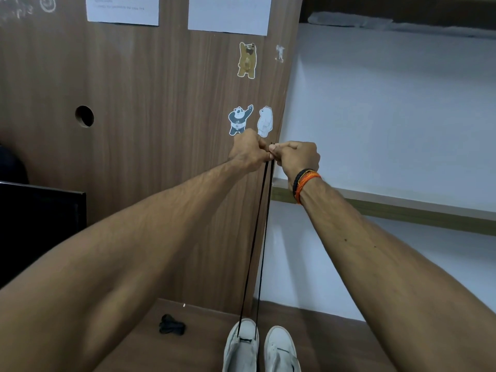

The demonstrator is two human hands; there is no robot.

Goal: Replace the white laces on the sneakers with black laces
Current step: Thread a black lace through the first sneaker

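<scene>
Two pale grey-white sneakers stand side by side at the bottom edge: the left sneaker [241, 345] and the right sneaker [280, 347]. A black lace [264, 232] runs through the left sneaker's front eyelets, and its two strands rise taut and nearly parallel. High above the shoes, my left hand [248, 149] and my right hand [295, 155] meet, each pinching a strand's upper end. A bundled second black lace [171, 324] lies on the wooden table [198, 342] left of the shoes. No white lace is in view.
A wooden panel [147, 130] with bear stickers [247, 60] and taped papers rises behind the table. A white wall with a shelf ledge [389, 208] is at the right. A black object [40, 224] stands at the left edge.
</scene>
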